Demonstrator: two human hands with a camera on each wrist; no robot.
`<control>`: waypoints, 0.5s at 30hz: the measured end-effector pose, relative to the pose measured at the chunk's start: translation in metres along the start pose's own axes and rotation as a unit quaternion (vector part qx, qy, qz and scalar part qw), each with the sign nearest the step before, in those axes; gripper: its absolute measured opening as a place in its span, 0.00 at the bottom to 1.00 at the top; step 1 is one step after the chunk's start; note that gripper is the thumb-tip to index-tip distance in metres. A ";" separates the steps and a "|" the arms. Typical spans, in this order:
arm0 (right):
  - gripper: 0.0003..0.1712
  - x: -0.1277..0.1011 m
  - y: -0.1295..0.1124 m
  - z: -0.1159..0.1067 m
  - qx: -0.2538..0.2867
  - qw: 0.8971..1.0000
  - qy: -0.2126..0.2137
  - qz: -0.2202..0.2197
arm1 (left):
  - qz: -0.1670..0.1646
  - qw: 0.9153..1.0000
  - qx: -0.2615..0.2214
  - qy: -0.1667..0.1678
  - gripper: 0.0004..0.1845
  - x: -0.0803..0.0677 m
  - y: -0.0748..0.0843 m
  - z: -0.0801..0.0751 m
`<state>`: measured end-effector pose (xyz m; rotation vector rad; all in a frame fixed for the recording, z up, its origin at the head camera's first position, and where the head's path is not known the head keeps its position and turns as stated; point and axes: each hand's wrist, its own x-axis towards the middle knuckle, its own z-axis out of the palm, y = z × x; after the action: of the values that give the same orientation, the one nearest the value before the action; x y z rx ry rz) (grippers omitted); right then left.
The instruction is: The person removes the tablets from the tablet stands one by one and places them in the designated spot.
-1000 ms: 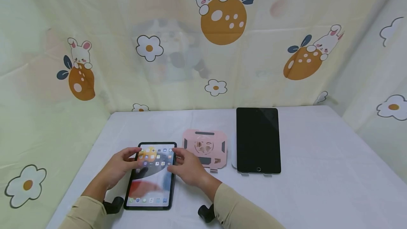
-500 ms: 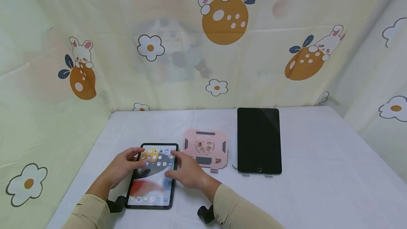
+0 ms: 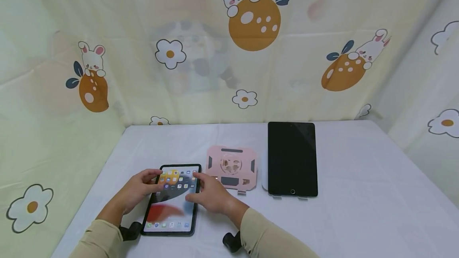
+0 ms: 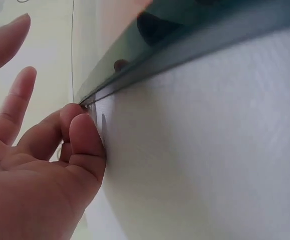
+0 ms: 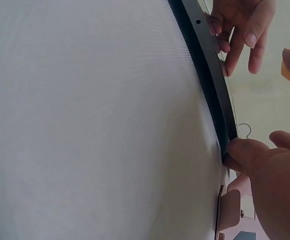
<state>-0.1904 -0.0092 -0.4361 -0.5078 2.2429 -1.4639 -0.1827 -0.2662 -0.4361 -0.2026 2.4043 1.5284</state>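
A tablet (image 3: 170, 212) in a black frame lies at the table's near left, its lit screen showing rows of app icons. My left hand (image 3: 134, 192) grips its left edge near the upper corner. In the left wrist view, that hand's curled lower fingers (image 4: 84, 137) meet the tablet's rim, while other fingers stand clear. At the right edge my right hand (image 3: 216, 196) also holds the tablet. The right wrist view has its curled fingertips (image 5: 240, 152) against the rim, close to the white cloth. Undersides of the fingers are partly hidden.
Just right of the tablet lies a pink folded stand (image 3: 231, 166) with grey pads. Farther right, a second tablet with a dark screen (image 3: 292, 158) rests on a pale stand (image 3: 264, 170). A printed curtain (image 3: 201, 71) hangs behind the white-covered table (image 3: 358, 194).
The tablet's far edge has come down a little toward the table, while its near edge stays put. Both hands have stayed at the sides; the right thumb sits slightly farther over the screen.
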 end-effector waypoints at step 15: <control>0.42 -0.005 0.004 -0.008 0.043 0.999 -0.001 0.001 | -0.008 0.999 0.022 0.025 0.36 -0.003 0.002 0.001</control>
<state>-0.1908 0.0011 -0.4358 -0.4803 2.1675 -1.5492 -0.1800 -0.2647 -0.4337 -0.2527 2.4651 1.4794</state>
